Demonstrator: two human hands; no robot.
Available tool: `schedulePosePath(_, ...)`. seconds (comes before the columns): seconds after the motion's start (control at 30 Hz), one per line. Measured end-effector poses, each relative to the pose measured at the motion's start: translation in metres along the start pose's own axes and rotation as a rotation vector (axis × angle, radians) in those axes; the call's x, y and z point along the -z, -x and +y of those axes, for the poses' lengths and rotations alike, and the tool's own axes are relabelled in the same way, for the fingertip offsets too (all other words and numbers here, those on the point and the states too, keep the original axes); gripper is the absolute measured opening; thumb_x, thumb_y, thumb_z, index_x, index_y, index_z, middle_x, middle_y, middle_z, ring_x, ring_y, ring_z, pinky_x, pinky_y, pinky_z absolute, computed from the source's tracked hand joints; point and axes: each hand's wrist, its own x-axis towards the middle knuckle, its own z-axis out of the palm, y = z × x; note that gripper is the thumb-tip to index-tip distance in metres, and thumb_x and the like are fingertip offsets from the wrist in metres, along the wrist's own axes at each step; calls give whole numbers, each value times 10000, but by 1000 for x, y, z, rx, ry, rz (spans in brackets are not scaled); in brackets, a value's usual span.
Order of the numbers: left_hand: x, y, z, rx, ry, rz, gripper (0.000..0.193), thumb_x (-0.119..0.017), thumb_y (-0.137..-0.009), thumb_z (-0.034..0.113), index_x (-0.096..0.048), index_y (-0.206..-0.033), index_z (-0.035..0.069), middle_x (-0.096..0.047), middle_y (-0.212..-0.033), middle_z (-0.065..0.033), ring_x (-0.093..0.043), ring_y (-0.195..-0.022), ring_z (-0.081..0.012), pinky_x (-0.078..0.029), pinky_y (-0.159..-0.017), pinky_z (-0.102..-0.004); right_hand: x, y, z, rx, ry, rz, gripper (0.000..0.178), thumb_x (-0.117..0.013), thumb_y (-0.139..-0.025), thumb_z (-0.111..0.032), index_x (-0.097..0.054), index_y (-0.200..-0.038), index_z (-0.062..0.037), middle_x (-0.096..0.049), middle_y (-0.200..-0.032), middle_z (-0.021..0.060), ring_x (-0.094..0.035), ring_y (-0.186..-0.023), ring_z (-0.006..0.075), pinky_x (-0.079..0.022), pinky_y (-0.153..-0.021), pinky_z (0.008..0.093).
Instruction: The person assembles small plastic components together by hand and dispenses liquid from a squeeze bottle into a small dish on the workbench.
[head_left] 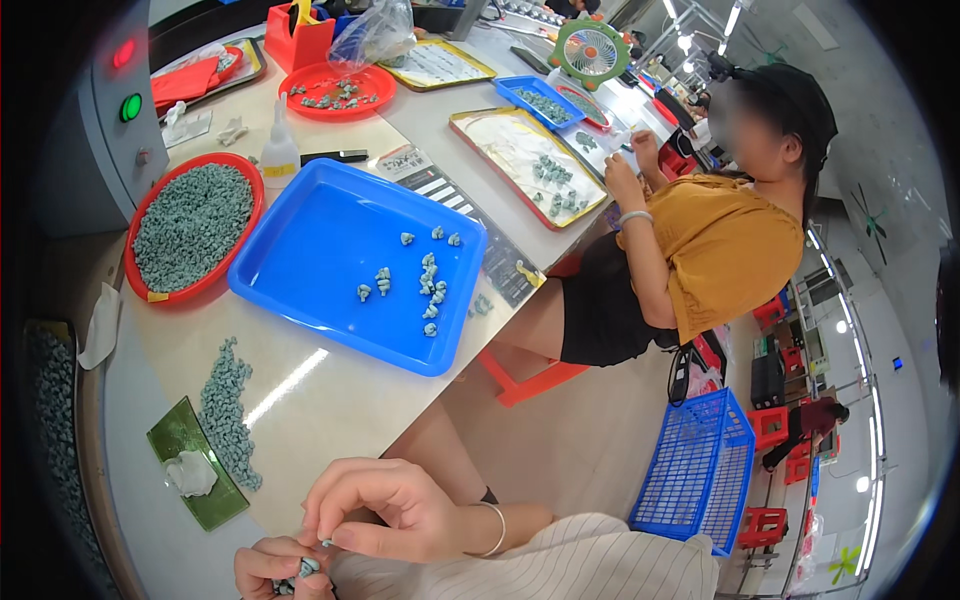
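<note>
At the lower edge my left hand (262, 565) is closed on small grey-green figurine pieces (308, 567), partly hidden by its fingers. Just above it, my right hand (395, 510) pinches a tiny grey-green part (327, 543) between thumb and fingertip. The two hands are close together. Beyond them, a loose pile of similar grey-green pieces (228, 415) lies on the table, beside a green square plate (205, 508) with a white lump of putty-like material (192, 473) on it. Several assembled-looking pieces (430, 280) stand in a blue tray (270, 262).
A red round tray (128, 262) heaped with grey-green pieces is at the left, near a squeeze bottle (280, 150). A co-worker (735, 240) sits at the right, handling pieces over a white-lined tray (470, 122). A blue basket (690, 470) stands on the floor.
</note>
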Motion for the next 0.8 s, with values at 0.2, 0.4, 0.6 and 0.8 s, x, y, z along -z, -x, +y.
schedulePosePath(0.2, 0, 0, 1, 45, -60, 26, 404, -699, -735, 265, -348, -760, 66, -442, -643, -26, -393, -565, -68, -344, -578, -175, 2, -4, 0, -53, -37, -5, 80, -492, -816, 32, -550, -872, 31, -506, -995, 132, -568, -881, 179, -466, -773, 281)
schedulePosePath(0.4, -2, -7, -2, 46, 33, -15, 405, -697, -734, 267, -353, -780, 59, -421, -648, -21, -409, -606, -82, -377, -647, -209, 2, -9, 0, -27, -110, 38, 76, -493, -825, 20, -548, -875, 36, -498, -994, 130, -573, -861, 171, -470, -760, 278)
schedulePosePath(0.6, 0, -6, -2, 7, -38, -11, 465, -720, -711, 335, -353, -785, 58, -422, -674, -17, -408, -609, -76, -379, -661, -202, 4, -13, 7, 27, -27, 0, 79, -495, -824, 19, -550, -877, 39, -499, -985, 130, -566, -866, 174, -488, -747, 267)
schedulePosePath(0.8, -6, -18, 11, -108, -83, -253, 141, -561, -860, 166, -522, -915, 43, -552, -684, -80, -480, -607, -128, -412, -620, -224, 9, -16, 9, 28, -87, 3, 80, -496, -820, 23, -556, -872, 35, -505, -975, 131, -557, -866, 167, -492, -753, 270)
